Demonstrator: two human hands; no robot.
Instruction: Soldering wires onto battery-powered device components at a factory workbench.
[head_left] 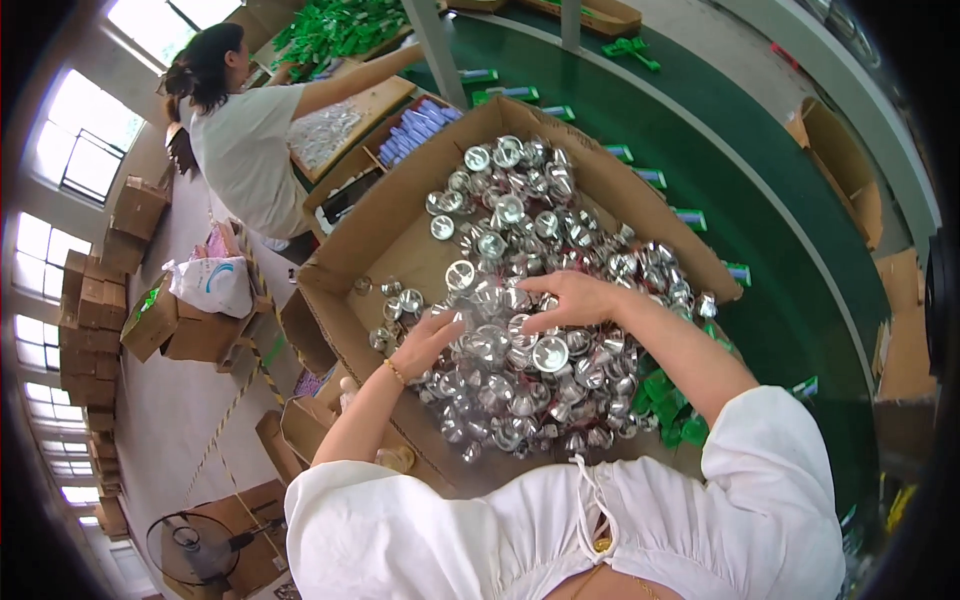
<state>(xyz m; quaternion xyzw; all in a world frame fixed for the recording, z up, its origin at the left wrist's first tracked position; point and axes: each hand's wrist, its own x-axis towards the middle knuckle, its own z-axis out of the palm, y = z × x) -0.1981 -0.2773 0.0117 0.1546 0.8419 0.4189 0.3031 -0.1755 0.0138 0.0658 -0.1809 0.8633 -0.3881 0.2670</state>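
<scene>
A large heap of shiny silver reflector cups [550, 353], small and round with some clear parts among them, lies in a wide cardboard box [400, 240] in front of me. My left hand [428, 342] reaches into the heap from the left, its fingers extended against the cups. From the right, my right hand [572, 301] lies over the heap, with thumb and fingers apart. The cups between both hands look slightly blurred. Some fingertips are hidden among them, but neither hand visibly grips a cup.
Behind the box curves a green conveyor belt [770, 190] carrying several green-and-white pieces. Green plastic parts [668, 405] lie by my right forearm. A co-worker [245, 130] reaches toward the belt at the far left. A fan [190, 548] stands at lower left.
</scene>
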